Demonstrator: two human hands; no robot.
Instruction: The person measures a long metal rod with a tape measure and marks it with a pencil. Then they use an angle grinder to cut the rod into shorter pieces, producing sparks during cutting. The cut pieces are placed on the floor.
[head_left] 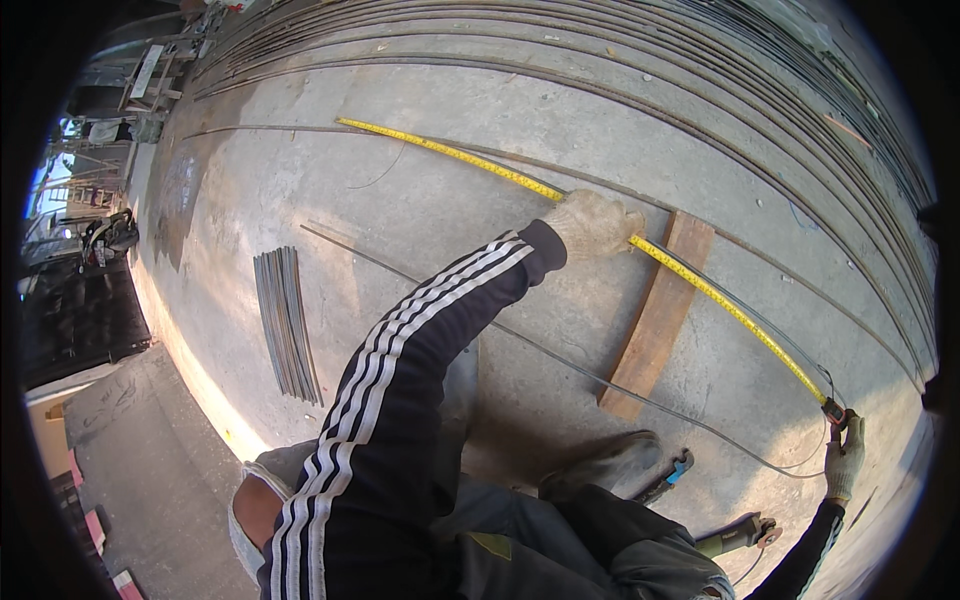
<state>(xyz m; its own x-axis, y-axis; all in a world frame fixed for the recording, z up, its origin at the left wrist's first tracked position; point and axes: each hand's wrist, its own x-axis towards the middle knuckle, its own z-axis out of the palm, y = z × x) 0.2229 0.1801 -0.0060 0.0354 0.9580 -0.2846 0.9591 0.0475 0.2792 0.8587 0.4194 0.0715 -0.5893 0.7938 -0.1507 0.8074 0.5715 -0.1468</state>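
Note:
A yellow tape measure (730, 302) is drawn out across the concrete floor, its blade slanting from upper left to lower right. My left hand (592, 225), in a pale knitted glove, is closed round the blade near its middle. A thin metal rod (770, 325) runs close beside the blade; whether the left fingers hold it too is hidden. At the far right my gloved right hand (845, 462) grips the tape's dark case (834, 410). Under the blade, just right of my left hand, lies a wooden board (655, 330).
Long steel rods (560, 72) lie across the far floor. A bundle of short rods (284, 325) rests at left; another thin rod (560, 350) crosses the board's near end. Near my boot (605, 465) are a blue-banded hand tool (672, 478) and a green power tool (728, 537).

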